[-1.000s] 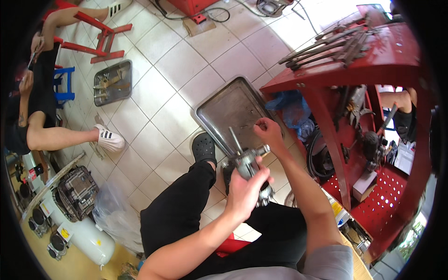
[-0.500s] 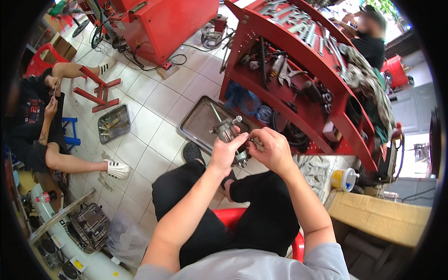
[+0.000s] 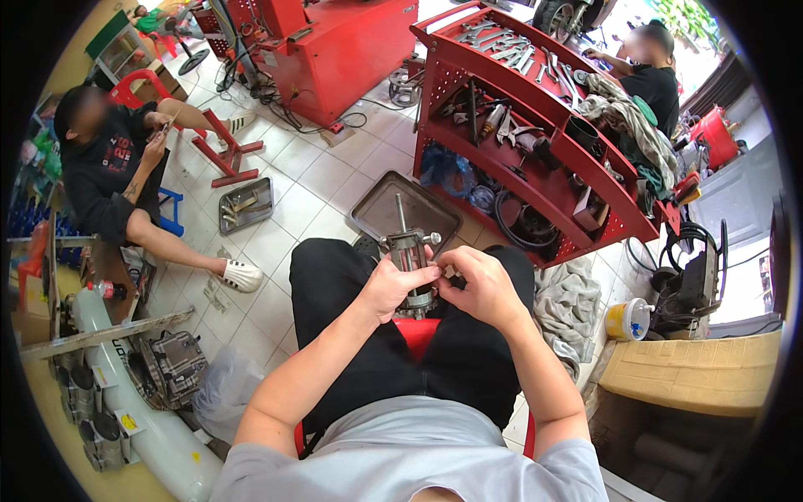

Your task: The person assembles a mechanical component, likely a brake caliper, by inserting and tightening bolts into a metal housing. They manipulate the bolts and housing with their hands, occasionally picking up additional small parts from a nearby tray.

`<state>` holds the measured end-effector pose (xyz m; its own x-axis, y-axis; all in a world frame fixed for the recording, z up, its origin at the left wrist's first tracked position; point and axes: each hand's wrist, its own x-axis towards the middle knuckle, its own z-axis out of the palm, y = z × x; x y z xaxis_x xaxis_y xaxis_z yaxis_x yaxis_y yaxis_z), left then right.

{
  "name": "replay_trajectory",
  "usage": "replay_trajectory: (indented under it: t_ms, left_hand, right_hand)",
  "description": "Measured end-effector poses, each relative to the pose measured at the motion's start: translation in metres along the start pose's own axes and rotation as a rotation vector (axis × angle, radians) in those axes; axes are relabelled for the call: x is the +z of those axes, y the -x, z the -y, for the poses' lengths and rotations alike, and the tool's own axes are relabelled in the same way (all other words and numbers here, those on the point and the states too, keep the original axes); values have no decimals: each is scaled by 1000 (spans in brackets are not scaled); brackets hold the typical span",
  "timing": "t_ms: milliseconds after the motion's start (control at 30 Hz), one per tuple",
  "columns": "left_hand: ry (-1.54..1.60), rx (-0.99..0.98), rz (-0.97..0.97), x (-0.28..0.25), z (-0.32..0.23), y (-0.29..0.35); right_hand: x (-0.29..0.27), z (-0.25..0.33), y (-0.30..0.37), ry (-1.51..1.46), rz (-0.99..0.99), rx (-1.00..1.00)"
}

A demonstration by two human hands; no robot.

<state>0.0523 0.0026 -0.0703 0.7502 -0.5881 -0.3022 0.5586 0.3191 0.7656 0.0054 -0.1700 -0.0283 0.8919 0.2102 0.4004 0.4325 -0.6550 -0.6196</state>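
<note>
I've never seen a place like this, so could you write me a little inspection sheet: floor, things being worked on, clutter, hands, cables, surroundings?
Surface: pale tiled floor; a large grey tray lies beyond the knees.
Things in hand: metal cylindrical assembly, its rod pointing away from the person.
Clutter: crumpled cloth, clear plastic bag, smaller tray with metal pieces.
Hands: left hand grips the assembly; right hand has fingertips bunched beside it, contact unclear.
Cables: black cables tangled by a red machine.
Surroundings: red cart bearing wrenches; one seated person left, another person beyond the cart.
</note>
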Motion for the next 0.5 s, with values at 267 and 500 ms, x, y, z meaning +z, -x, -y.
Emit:
replay_trajectory:
  t_ms: [267,500]
  left_hand:
    - [180,135,-9,22,-3,45]
    - [96,272,20,49,-23,81]
  right_hand:
    - [-31,54,28,-159,99,309]
    - [-49,94,33,-153,-114,-21]
